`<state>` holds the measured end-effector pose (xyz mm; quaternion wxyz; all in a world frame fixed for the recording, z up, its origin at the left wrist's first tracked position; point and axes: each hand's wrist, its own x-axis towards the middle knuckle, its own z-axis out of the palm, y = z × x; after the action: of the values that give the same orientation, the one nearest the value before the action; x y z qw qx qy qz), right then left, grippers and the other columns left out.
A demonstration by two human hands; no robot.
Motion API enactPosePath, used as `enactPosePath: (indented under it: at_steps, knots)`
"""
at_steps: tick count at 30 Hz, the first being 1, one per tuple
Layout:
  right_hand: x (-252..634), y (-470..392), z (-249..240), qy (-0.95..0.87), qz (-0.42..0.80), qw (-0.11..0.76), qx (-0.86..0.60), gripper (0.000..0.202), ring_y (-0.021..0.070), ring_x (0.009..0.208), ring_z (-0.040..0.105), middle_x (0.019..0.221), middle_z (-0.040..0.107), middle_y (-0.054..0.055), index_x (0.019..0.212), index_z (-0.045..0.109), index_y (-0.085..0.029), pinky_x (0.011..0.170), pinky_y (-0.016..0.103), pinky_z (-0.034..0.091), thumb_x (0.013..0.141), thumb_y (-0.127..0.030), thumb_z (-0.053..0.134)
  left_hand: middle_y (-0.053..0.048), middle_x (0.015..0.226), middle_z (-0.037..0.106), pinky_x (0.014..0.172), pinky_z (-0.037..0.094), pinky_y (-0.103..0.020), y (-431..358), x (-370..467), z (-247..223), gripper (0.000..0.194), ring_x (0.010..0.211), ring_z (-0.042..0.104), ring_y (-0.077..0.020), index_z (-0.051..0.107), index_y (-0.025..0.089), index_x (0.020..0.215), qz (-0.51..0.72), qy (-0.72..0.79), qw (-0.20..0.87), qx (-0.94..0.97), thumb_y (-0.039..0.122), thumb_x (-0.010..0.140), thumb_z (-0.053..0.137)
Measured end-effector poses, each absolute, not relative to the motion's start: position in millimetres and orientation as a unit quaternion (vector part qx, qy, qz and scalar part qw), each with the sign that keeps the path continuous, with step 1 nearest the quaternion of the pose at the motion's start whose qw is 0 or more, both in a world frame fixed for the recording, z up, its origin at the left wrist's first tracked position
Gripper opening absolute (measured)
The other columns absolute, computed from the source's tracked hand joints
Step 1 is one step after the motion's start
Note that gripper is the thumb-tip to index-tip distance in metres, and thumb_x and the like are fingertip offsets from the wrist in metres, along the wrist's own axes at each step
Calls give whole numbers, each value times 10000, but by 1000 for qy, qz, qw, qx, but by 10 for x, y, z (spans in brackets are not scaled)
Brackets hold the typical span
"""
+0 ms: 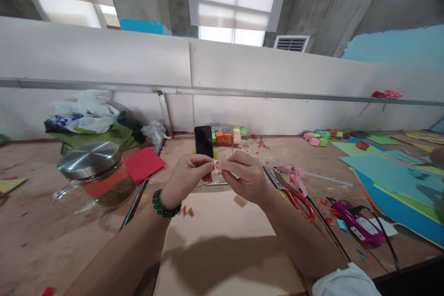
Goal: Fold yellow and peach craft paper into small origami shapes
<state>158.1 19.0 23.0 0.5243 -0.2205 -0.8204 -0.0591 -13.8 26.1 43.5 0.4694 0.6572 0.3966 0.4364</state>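
Observation:
My left hand (180, 180), with a green bead bracelet (165, 206) on its wrist, pinches a small peach paper piece (217, 166). Its fingertips meet those of my right hand (248, 176), which grips the same piece from the other side. The piece is largely hidden by my fingers. Both hands are above the far end of a large peach sheet (222, 226). On that sheet lie folded zigzag paper strips (187, 212) near my left wrist and a small tan paper square (240, 200) beneath my right hand. Just beyond my fingers a dark phone (203, 141) stands propped up.
Small paper cubes (227, 138) sit behind the phone. To the right are red-handled scissors (301, 203), a pink glue gun (298, 181), a purple power strip (360, 223) with cables and coloured paper sheets (391, 178). A lidded glass jar (109, 189) and red paper (144, 165) are left.

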Motion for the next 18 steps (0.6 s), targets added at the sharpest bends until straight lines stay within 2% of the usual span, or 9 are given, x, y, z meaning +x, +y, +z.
enactPosePath:
  at_steps: [8,13,18]
  knots:
    - [1603,277,145,-847,-130,467,-218,271,157,674,582,748,627,51,1064,666,-226,624,281,491,895,-123,481,-21,628,659,595,492,-257,370,-161,310,297,604,590,-145,721,150,690,437,384,526,621,441,627,730]
    - [1598,319,84,-838,-164,473,-216,301,164,647,582,727,630,58,1079,656,-198,564,275,473,862,-99,473,-40,782,720,740,528,-298,325,-203,401,274,733,627,-171,747,165,765,419,367,554,619,391,611,768]
    - [1603,286,132,-837,-63,494,-226,271,155,651,591,765,642,63,1022,670,-207,563,269,481,836,-136,487,-63,873,733,783,528,-335,331,-234,410,333,812,646,-209,741,161,842,404,338,539,657,435,652,756]
